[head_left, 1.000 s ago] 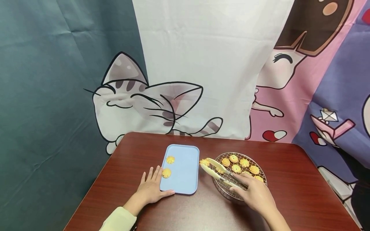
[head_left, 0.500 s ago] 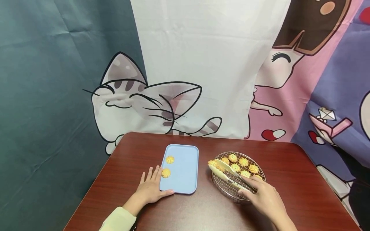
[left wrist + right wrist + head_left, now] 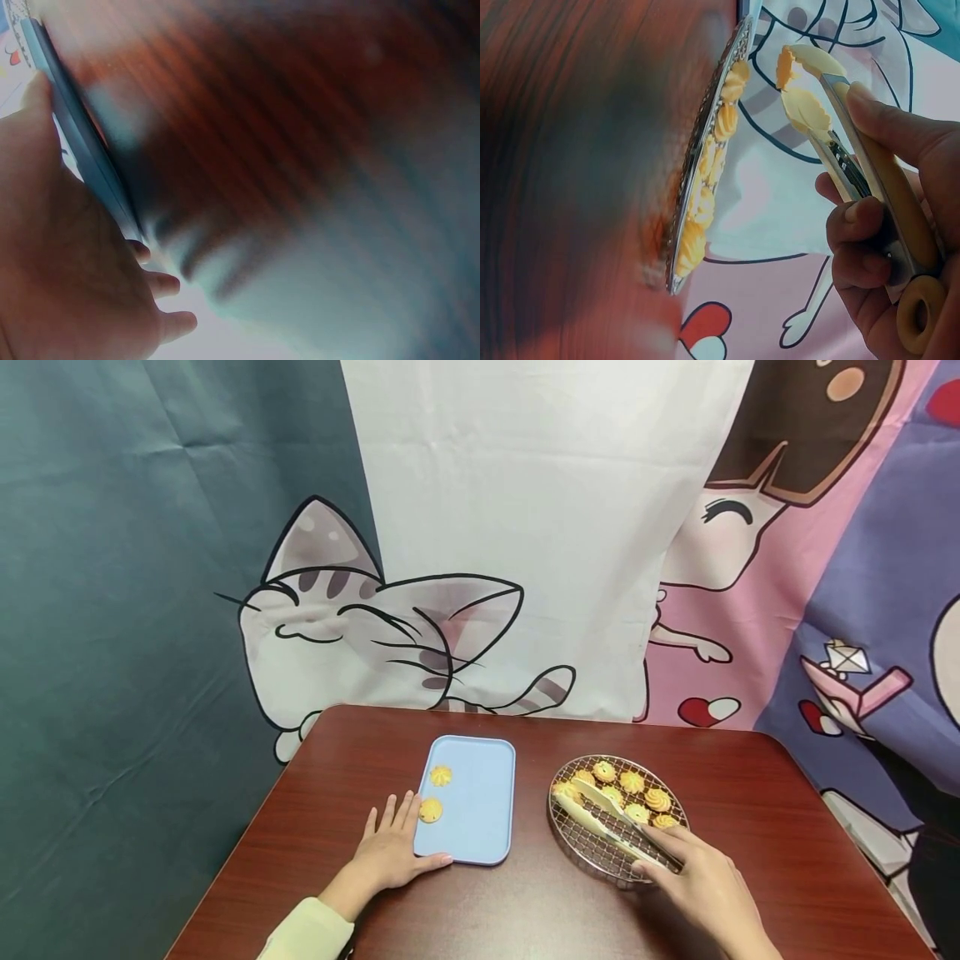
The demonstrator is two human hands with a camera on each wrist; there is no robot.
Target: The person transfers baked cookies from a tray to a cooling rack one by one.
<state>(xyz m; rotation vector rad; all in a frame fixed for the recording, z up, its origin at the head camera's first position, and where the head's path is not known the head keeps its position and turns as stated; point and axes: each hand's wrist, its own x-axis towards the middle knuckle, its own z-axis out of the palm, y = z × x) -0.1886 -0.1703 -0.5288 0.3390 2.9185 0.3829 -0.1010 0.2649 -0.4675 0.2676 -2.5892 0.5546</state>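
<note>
My right hand [image 3: 705, 881] grips food tongs [image 3: 889, 187] with cream-coloured tips. Between the tips is a yellow piped cookie [image 3: 785, 67]. In the head view the tips are over the left part of a round wire rack [image 3: 600, 852]. The right wrist view shows them raised off the rack. Several more swirl cookies [image 3: 633, 782] lie on the rack's far and right parts. My left hand [image 3: 390, 852] lies with fingers spread at the near left corner of a blue tray [image 3: 480, 802], thumb along its near edge. On the tray's left side are a star-shaped cookie [image 3: 441, 775] and a round one [image 3: 431, 811].
Tray and rack stand on a dark red wooden table [image 3: 547, 910], with a strip of tabletop between them. A printed cloth [image 3: 555, 527] with a cartoon cat hangs behind the table's far edge.
My right hand has carried the tongs and the cookie rightward, from the gap beside the tray to over the rack. The left hand and the tray's two cookies have stayed put.
</note>
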